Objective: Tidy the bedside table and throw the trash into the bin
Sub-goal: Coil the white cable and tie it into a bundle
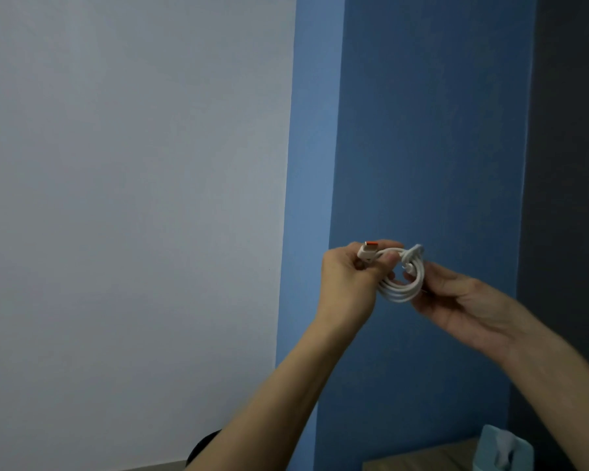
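Observation:
A white charging cable [402,283], wound into a small coil, is held up in front of the blue wall. Its plug with an orange tip [369,250] sticks out to the upper left. My left hand [349,280] grips the plug end and the coil's left side with curled fingers. My right hand [456,300] holds the coil's right side between thumb and fingers. A corner of the wooden bedside table [422,458] shows at the bottom right. No bin is in view.
A light blue tissue box [502,448] stands on the table at the bottom right. A dark round object [201,447] peeks out at the bottom edge, behind my left forearm. White wall fills the left; a dark panel runs down the far right.

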Demonstrator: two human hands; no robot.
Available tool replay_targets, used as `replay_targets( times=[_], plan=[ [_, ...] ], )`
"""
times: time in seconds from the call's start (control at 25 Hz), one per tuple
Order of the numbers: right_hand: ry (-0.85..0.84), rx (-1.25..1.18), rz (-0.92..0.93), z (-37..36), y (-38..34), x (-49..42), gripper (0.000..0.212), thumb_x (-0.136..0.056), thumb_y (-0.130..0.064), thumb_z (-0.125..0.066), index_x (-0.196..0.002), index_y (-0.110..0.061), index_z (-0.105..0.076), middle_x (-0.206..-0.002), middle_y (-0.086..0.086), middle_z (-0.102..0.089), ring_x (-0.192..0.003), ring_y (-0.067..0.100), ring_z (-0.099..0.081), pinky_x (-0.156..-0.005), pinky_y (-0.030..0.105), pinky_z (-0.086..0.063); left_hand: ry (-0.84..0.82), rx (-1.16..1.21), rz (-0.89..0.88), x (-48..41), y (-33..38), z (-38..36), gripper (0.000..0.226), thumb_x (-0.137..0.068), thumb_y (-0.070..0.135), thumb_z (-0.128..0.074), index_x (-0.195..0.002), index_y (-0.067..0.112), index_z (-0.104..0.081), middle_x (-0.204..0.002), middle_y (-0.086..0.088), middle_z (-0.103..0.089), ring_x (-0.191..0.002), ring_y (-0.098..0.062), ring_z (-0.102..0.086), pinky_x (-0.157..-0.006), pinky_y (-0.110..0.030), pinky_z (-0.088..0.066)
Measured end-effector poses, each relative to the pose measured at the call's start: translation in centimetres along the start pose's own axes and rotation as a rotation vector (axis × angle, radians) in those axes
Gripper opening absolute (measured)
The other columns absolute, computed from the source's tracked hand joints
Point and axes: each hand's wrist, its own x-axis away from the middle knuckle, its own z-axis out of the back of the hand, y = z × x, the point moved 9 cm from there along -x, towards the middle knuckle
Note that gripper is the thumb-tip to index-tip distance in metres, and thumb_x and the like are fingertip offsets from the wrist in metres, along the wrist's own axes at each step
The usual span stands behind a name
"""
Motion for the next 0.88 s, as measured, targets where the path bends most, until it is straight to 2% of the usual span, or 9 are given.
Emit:
replay_targets(
  times=[0.24,0.36,0.44,0.48,0.56,0.6,0.68,0.8,0.88],
  plan=[
    [0.006,-0.045,-0.039,0.2,-0.2,0.1,0.069,-0.008,-0.021,-0.095,-0.074,-0.015,-0.078,-0.074,-0.003,-0.073,-0.066,0.006,-0.068,-0.051,0.017,-0.053,-0.071,0.082,0.04,0.0,-0.1,-0.5,0.017,-0.091,-0.001,-0.055,-0.1,-0.007,-0.069,-0.07,-0.002,-0.064,-0.056,-0.004,-0.055,-0.062,-0.017,-0.049],
    [0.011,-0.03,-0.004,0.1,-0.8,0.3,0.069,-0.006,-0.019,-0.094,-0.073,-0.014,-0.077,-0.064,-0.002,-0.07,-0.056,0.005,-0.065,-0.047,0.016,-0.051,-0.09,0.109,0.071,0.0,0.0,-0.7,0.016,-0.091,0.0,-0.055,-0.099,-0.004,-0.069,-0.057,0.009,-0.062,-0.054,-0.004,-0.055,-0.06,-0.016,-0.049],
    [0.04,0.075,0.038,0.1,-1.4,0.5,0.067,-0.017,-0.021,-0.094,-0.08,-0.01,-0.073,-0.061,0.0,-0.067,-0.051,0.006,-0.061,-0.047,0.017,-0.051,-0.083,0.097,0.08,0.1,0.0,-0.5,0.016,-0.091,0.0,-0.055,-0.099,-0.003,-0.069,-0.052,0.009,-0.061,-0.052,-0.003,-0.055,-0.057,-0.013,-0.047],
    [0.079,0.13,0.06,0.4,-1.7,0.6,0.056,-0.032,-0.017,-0.091,-0.082,-0.008,-0.067,-0.059,0.001,-0.065,-0.049,0.006,-0.059,-0.047,0.017,-0.051,-0.077,0.098,0.085,0.1,0.0,-0.3,0.016,-0.092,0.0,-0.055,-0.099,-0.003,-0.069,-0.051,0.01,-0.061,-0.052,-0.002,-0.055,-0.057,-0.013,-0.047],
    [0.206,0.202,0.153,1.5,-2.9,0.7,0.017,-0.07,0.002,-0.07,-0.078,-0.008,-0.059,-0.055,0.001,-0.061,-0.044,0.004,-0.056,-0.047,0.015,-0.05,-0.064,0.089,0.089,0.0,-0.2,0.2,0.016,-0.092,0.0,-0.055,-0.098,-0.001,-0.07,-0.05,0.01,-0.06,-0.052,-0.002,-0.055,-0.059,-0.014,-0.048],
    [0.286,0.265,0.213,2.3,-3.8,1.0,0.018,-0.081,0.007,-0.057,-0.076,-0.01,-0.058,-0.053,0.001,-0.06,-0.043,0.004,-0.054,-0.047,0.013,-0.049,-0.059,0.074,0.085,0.0,-0.3,0.3,0.016,-0.092,0.0,-0.055,-0.097,-0.001,-0.07,-0.05,0.01,-0.06,-0.052,-0.002,-0.055,-0.059,-0.014,-0.048],
    [0.332,0.34,0.291,2.6,-4.9,1.4,0.023,-0.088,0.006,-0.05,-0.076,-0.012,-0.06,-0.053,0.0,-0.061,-0.043,0.003,-0.054,-0.048,0.012,-0.049,-0.041,0.035,0.065,0.1,-0.2,0.6,0.016,-0.091,0.0,-0.055,-0.096,-0.003,-0.07,-0.049,0.012,-0.06,-0.051,-0.001,-0.054,-0.058,-0.013,-0.047],
    [0.241,0.211,0.225,1.3,-3.8,1.2,0.018,-0.091,-0.011,-0.049,-0.082,-0.007,-0.063,-0.062,0.001,-0.063,-0.048,0.005,-0.057,-0.051,0.014,-0.051,0.006,-0.02,0.02,0.1,0.2,0.6,0.014,-0.09,-0.001,-0.058,-0.091,0.0,-0.071,-0.055,0.011,-0.062,-0.049,0.0,-0.054,-0.055,-0.011,-0.045],
    [0.172,0.134,0.169,0.5,-3.3,1.2,0.023,-0.08,-0.027,-0.057,-0.078,-0.005,-0.064,-0.066,0.004,-0.064,-0.053,0.007,-0.058,-0.054,0.015,-0.052,0.024,-0.039,0.006,0.1,0.4,0.5,0.014,-0.089,0.0,-0.059,-0.087,0.004,-0.072,-0.065,0.004,-0.064,-0.05,0.0,-0.055,-0.056,-0.012,-0.046]
  ],
)
